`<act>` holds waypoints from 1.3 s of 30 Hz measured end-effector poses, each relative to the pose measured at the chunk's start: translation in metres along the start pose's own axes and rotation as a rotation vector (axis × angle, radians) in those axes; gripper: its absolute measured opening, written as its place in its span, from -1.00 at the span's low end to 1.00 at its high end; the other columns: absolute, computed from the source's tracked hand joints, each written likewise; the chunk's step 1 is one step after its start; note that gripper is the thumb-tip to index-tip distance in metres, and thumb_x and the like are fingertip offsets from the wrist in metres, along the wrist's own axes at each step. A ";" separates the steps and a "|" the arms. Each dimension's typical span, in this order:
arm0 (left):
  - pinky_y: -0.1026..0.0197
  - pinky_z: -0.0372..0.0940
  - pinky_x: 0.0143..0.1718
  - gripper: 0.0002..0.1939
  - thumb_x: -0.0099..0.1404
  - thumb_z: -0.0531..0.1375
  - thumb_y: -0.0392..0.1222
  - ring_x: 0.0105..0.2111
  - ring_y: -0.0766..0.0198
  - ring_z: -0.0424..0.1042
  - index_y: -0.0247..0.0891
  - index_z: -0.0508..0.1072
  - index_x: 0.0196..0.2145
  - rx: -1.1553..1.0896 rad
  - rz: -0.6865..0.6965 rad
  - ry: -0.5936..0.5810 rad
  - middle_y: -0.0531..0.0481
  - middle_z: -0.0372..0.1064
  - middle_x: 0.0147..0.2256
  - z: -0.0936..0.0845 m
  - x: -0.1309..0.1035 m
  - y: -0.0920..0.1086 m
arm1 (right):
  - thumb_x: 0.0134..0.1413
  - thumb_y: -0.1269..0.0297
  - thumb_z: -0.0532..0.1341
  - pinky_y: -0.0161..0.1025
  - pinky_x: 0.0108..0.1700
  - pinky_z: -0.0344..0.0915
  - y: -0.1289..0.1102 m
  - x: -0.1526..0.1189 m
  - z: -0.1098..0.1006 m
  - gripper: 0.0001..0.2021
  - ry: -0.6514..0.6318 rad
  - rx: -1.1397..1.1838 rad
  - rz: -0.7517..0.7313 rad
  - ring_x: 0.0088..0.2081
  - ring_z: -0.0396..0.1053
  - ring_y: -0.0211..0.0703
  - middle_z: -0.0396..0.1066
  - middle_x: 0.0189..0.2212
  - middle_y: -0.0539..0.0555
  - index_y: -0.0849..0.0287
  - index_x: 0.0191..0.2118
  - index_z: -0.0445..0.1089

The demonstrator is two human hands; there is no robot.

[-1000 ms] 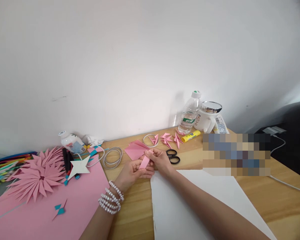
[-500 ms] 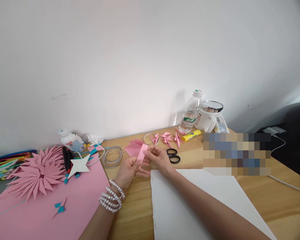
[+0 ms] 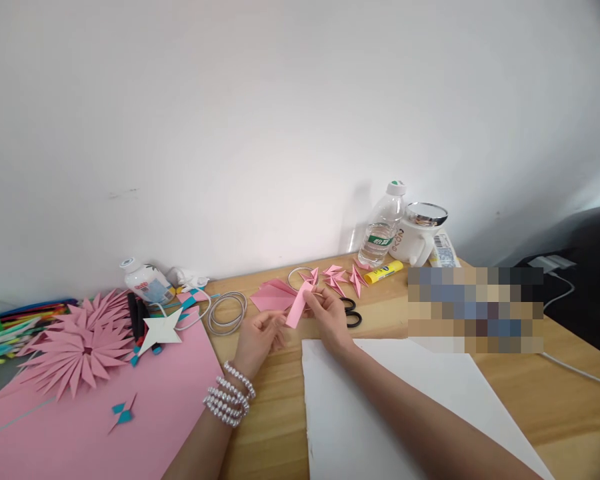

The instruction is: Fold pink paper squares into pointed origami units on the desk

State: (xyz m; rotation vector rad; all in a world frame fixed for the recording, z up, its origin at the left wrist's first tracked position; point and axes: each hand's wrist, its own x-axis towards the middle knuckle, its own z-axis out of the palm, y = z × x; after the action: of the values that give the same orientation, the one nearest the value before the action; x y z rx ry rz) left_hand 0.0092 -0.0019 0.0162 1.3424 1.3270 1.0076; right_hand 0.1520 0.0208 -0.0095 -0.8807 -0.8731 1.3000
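A folded strip of pink paper point(image 3: 298, 308) is held slanting above the wooden table. My right hand point(image 3: 329, 320) pinches its upper part between thumb and fingers. At the strip's lower left edge is my left hand point(image 3: 261, 339), its fingers bent and closed together; whether they grip the paper is hard to make out. Behind the strip lie pink paper sheets point(image 3: 271, 295) and several folded pink pieces point(image 3: 335, 279). Black-handled scissors point(image 3: 352, 319) are partly covered by my right hand.
White board point(image 3: 360, 413) lies under my right forearm. Pink board point(image 3: 170, 400) at left carries spiky pink paper flowers point(image 3: 87, 350) and a white star point(image 3: 163, 329). Coiled wire point(image 3: 227, 313), glue stick point(image 3: 384, 272), water bottle point(image 3: 381, 227) and mug point(image 3: 414, 237) stand or lie further back.
The pink strip has moved right and tilted more, together with my right hand. My left hand has drawn back from it, toward the strip's lower end.
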 end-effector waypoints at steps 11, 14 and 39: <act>0.14 0.29 -0.26 -0.89 0.01 0.18 -0.22 -0.39 0.17 0.43 -0.23 0.43 -0.43 0.125 0.146 0.394 -0.05 0.46 -0.43 -0.020 0.013 -0.015 | 0.01 0.20 0.08 -0.34 -0.48 0.20 0.002 -0.009 0.005 -0.78 -0.154 -0.537 -0.243 -0.33 0.29 -0.16 0.32 -0.31 0.12 0.17 -0.37 0.44; 0.13 0.29 -0.27 -0.86 0.00 0.19 -0.21 -0.39 0.17 0.44 -0.27 0.43 -0.41 0.131 0.126 0.372 -0.07 0.46 -0.40 -0.015 0.012 -0.013 | 0.03 0.38 0.01 -0.27 -0.33 0.26 0.011 -0.003 0.000 -0.75 -0.185 -0.613 -0.345 -0.21 0.29 -0.14 0.26 -0.16 0.16 0.15 -0.28 0.43; 0.20 0.33 -0.33 -0.63 -0.15 0.31 -0.25 -0.38 0.24 0.41 -0.29 0.35 -0.32 -0.069 0.106 0.469 -0.07 0.39 -0.36 -0.017 0.016 -0.014 | -0.12 0.33 0.18 -0.22 -0.28 0.28 0.007 -0.004 -0.001 -0.90 -0.024 -0.504 -0.405 -0.33 0.31 -0.16 0.35 -0.35 0.09 0.15 -0.39 0.39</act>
State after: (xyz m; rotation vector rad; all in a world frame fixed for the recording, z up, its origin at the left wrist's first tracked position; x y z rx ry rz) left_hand -0.0092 0.0141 0.0052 1.1734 1.5551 1.4923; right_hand 0.1499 0.0177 -0.0164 -1.0085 -1.3523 0.7480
